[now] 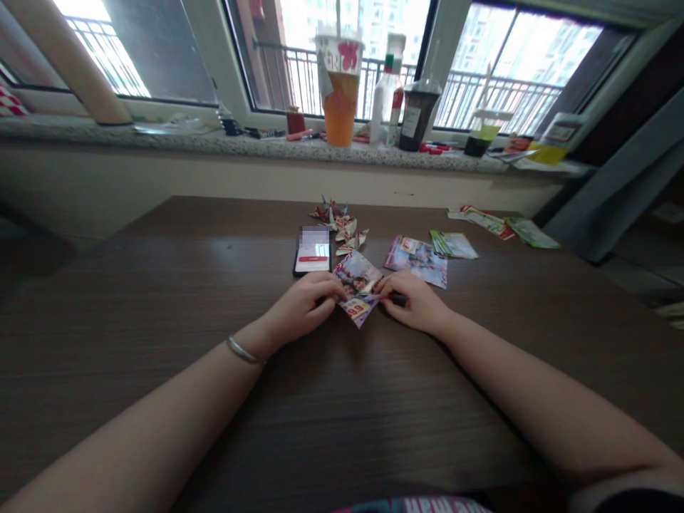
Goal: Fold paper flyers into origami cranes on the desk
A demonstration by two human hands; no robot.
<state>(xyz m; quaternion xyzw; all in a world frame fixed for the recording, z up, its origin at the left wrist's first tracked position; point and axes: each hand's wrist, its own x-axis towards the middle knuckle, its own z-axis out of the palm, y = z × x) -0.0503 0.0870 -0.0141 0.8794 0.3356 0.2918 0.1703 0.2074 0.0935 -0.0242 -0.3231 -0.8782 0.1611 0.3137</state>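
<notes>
Between my hands is a square of printed paper (pixel 357 274), turned cornerwise with one corner toward me and a crease across its lower part. My left hand (pixel 315 296) pinches its left corner, and a silver bangle circles that wrist. At the opposite corner, my right hand (pixel 409 299) has its thumb and fingers closed on the paper. A phone (pixel 313 258) with a lit screen lies just beyond my left hand. Several folded paper pieces (pixel 346 226) sit in a row behind the paper. More printed sheets (pixel 420 260) rest beyond my right hand.
A stack of green-and-white papers (pixel 454 244) and further leaflets (pixel 489 222) lie toward the table's back right. Along the stone windowsill (pixel 203 142) stand a tall cup of orange drink (pixel 340 100), a dark drink cup (pixel 417 117), bottles and small items. The brown table (pixel 133 299) spreads around my arms.
</notes>
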